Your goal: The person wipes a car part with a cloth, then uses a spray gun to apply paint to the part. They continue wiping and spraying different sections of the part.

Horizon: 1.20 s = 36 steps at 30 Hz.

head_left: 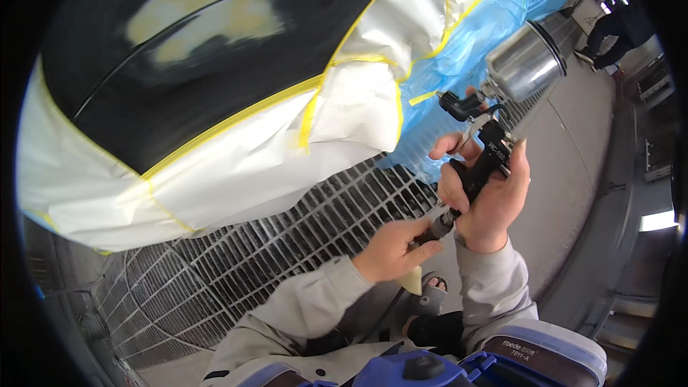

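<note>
A black spray gun with a silver metal cup on top is held up at the right of the head view. My right hand is wrapped round its handle, with fingers near the trigger. At the lower end of the handle, my left hand grips the hose connector. The gun's dark nozzle head points left, toward a black car panel. On that panel is a pale, whitish-yellow sanded patch. White masking paper edged with yellow tape surrounds it.
Blue plastic sheeting covers the area beside the panel. Below lies a metal floor grating, with a hose across it. Grey floor runs along the right. Another person is at the far right. A blue respirator mask edges into view below.
</note>
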Each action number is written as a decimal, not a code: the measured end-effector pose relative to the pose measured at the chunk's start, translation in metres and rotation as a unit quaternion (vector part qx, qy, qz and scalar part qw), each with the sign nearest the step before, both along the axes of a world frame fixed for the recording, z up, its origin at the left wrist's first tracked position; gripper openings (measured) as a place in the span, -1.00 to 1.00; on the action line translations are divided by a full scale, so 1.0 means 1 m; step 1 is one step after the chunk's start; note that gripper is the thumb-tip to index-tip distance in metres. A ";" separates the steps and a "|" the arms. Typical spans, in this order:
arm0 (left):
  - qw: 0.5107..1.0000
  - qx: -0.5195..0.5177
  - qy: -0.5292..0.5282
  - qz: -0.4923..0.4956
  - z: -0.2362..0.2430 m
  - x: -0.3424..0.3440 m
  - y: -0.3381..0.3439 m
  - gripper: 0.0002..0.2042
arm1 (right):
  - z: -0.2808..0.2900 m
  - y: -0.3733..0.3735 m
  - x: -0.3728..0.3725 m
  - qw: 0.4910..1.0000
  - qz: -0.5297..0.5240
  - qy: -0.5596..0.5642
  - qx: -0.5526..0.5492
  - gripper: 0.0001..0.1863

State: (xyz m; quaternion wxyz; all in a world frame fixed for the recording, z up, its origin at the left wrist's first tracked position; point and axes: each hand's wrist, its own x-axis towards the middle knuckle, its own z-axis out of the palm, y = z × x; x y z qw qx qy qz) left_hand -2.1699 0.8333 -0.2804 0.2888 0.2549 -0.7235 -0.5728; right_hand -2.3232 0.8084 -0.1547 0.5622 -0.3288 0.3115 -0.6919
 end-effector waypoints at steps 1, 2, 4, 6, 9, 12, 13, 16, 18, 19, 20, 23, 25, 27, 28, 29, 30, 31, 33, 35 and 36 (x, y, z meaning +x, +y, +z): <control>0.990 -0.136 -0.014 0.036 0.000 0.007 -0.009 -0.56 | 0.000 -0.004 0.001 1.000 0.009 0.021 -0.019 -0.27; 0.982 -0.180 -0.040 0.040 0.002 0.017 -0.018 -0.49 | 0.000 -0.014 0.001 0.997 -0.012 0.075 -0.011 -0.26; 0.977 -0.175 -0.105 0.057 0.010 0.042 -0.025 -0.28 | 0.004 -0.033 0.004 0.987 -0.046 0.157 0.002 -0.27; 0.979 -0.101 -0.174 0.043 0.021 0.066 -0.025 -0.34 | 0.010 -0.042 0.002 0.987 -0.040 0.153 0.039 -0.30; 0.972 0.035 -0.226 0.049 0.031 0.104 -0.018 -0.40 | 0.015 -0.053 -0.001 0.984 -0.041 0.153 0.078 -0.33; 0.957 0.205 -0.184 0.090 0.031 0.138 0.005 -0.57 | 0.019 -0.056 -0.009 0.985 -0.025 0.152 0.080 -0.34; 0.936 0.288 -0.168 0.112 0.029 0.146 0.014 -0.60 | 0.020 -0.056 -0.012 0.985 -0.019 0.148 0.087 -0.35; 0.752 0.563 0.147 0.310 0.026 0.149 0.037 -0.50 | 0.026 -0.053 -0.022 0.990 0.006 0.129 0.062 -0.35; 0.756 0.531 0.248 0.290 0.034 0.144 0.047 -0.48 | 0.033 -0.048 -0.027 0.994 0.034 0.095 0.041 -0.35; 0.728 0.538 0.267 0.330 0.042 0.141 0.053 -0.47 | 0.037 -0.045 -0.029 0.995 0.053 0.079 0.024 -0.35; 0.740 0.497 0.281 0.354 0.053 0.138 0.055 -0.48 | 0.041 -0.042 -0.031 0.995 0.069 0.078 0.002 -0.33; 0.786 0.318 0.388 0.362 0.095 0.132 0.049 -0.46 | 0.054 -0.033 -0.035 0.992 0.112 0.049 -0.010 -0.30; 0.804 0.116 0.418 0.408 0.126 0.128 0.035 -0.45 | 0.060 -0.026 -0.038 0.990 0.136 0.035 -0.024 -0.21; 0.792 -0.087 0.460 0.392 0.158 0.127 0.004 -0.42 | 0.066 -0.019 -0.043 0.986 0.158 0.020 -0.049 -0.17; 0.783 -0.228 0.357 0.455 0.176 0.128 -0.022 -0.40 | 0.068 -0.017 -0.046 0.984 0.170 0.010 -0.055 -0.18; 0.754 -0.406 0.232 0.461 0.194 0.128 -0.050 -0.39 | 0.069 -0.014 -0.049 0.983 0.172 0.000 -0.059 -0.18; 0.727 -0.522 0.105 0.433 0.214 0.126 -0.077 -0.38 | 0.071 -0.011 -0.052 0.981 0.179 -0.016 -0.073 -0.22; 0.663 -0.642 -0.036 0.383 0.234 0.125 -0.102 -0.37 | 0.072 -0.009 -0.056 0.978 0.185 -0.030 -0.087 -0.26; 0.619 -0.665 -0.182 0.376 0.253 0.108 -0.134 -0.30 | 0.074 -0.007 -0.062 0.976 0.190 -0.033 -0.101 -0.24; 0.568 -0.663 -0.322 0.366 0.265 0.084 -0.160 -0.21 | 0.075 -0.005 -0.066 0.977 0.183 -0.041 -0.102 -0.24; 0.560 -0.680 -0.334 0.335 0.274 0.073 -0.166 -0.23 | 0.076 -0.004 -0.071 0.976 0.186 -0.035 -0.108 -0.25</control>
